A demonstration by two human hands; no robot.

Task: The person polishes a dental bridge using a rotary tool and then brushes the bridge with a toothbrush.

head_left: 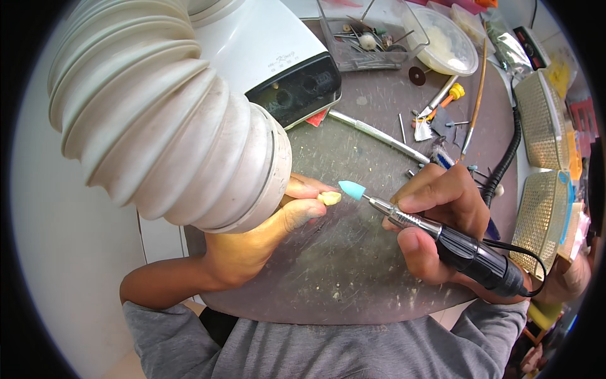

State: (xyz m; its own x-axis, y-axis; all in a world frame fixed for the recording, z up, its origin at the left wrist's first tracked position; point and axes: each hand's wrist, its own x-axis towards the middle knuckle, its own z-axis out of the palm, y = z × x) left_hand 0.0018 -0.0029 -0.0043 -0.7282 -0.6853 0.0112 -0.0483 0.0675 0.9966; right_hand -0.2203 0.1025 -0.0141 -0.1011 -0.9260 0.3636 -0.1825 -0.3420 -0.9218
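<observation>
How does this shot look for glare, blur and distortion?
Head view: fisheye bending and dark corners around the rim; head view: reflections on the glossy black panel of the white machine; head view: the blue grinding bit and yellow tooth-shaped piece look fairly crisp, while details along the lower right rim look soft.

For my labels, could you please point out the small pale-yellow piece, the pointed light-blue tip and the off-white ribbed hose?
Small pale-yellow piece [329, 198], head view: its exposed middle.
Pointed light-blue tip [353, 190], head view: mid-body.
Off-white ribbed hose [165, 123], head view: its ribbed side.
</observation>
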